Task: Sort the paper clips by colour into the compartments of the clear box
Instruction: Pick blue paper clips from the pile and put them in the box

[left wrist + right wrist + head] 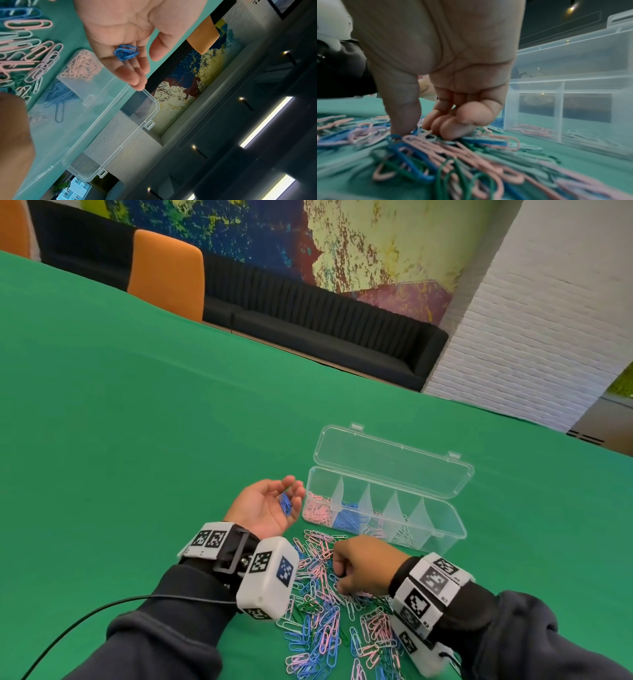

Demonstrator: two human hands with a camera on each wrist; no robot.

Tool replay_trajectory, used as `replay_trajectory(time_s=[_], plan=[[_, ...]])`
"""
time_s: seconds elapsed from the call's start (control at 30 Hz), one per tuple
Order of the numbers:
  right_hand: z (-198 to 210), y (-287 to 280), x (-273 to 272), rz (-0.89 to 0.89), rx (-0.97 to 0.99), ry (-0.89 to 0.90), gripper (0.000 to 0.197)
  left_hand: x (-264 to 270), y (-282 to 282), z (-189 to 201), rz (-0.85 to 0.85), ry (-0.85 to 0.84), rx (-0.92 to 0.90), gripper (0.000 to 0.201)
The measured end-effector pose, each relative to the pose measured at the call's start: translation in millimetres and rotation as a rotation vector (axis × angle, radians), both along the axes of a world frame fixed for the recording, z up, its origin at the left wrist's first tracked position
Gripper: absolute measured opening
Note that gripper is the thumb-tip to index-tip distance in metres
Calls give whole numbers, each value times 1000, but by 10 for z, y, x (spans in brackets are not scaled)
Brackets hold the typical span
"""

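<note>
Paper clips of pink, blue, green and white coated wire lie in a loose heap on the green cloth-covered table, at about 6 o'clock in the head view and just in front of the person. At about 3 o'clock from the middle of that view, just beyond the heap, sits the clear plastic box with a row of compartments, its hinged clear lid thrown open and tilted away from the person. The compartment at the box's 9 o'clock end holds pink clips; the next one along holds blue clips. A few pale clips show in compartments further along, too faint to tell their colour.

The left hand is palm up, at 9 o'clock from the box and close to its pink end. Its fingers are relaxed and slightly spread, cupping a small bunch of blue clips that rests where the fingers meet the palm; the thumb stands apart from the bunch.

The right hand is knuckles up over the far part of the heap, near the box's front wall. In the right wrist view its curled fingertips are pressed together and touch the clips, with the thumb coming down on the heap close beside them. Whether a clip is pinched between them cannot be told.

Both wrists carry white bands printed with black square markers. An orange chair back stands beyond the table's far edge at 11 o'clock.
</note>
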State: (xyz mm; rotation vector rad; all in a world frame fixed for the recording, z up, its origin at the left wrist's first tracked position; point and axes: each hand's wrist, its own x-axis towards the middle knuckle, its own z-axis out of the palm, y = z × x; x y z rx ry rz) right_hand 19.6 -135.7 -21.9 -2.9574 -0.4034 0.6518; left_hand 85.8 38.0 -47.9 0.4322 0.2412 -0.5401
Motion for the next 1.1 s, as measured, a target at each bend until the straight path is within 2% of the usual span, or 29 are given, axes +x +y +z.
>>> replay_trajectory(time_s=[0.33,0.43,0.53,0.6,0.7,0.77,0.8,0.9,0.97,1.1], plan=[[49,-127,11,3,24,-12,16,-167,30,-20,-40,-37,117,26],[84,-149,29,-14,45,-35,8,-206,58,-65,-65,-65,153,25],[126,-181,70,-40,82,-92,13,-243,42,-97,-94,-73,177,27],[173,-167,103,-73,174,-156,11,-261,10,-101,-122,-75,182,28],[254,-15,157,-148,465,-249,6,-272,-36,-126,-176,-50,169,29],[290,104,216,-200,637,-247,8,-265,-41,-142,-206,-21,131,32],[286,148,256,-209,654,-241,11,-252,-23,-147,-201,-1,114,33],[231,214,349,-157,458,-243,19,-179,116,-124,-149,30,97,22],[195,259,373,-95,303,-191,9,-96,248,-105,-107,22,84,15],[52,413,401,29,148,-74,15,27,450,-129,-31,22,51,29]])
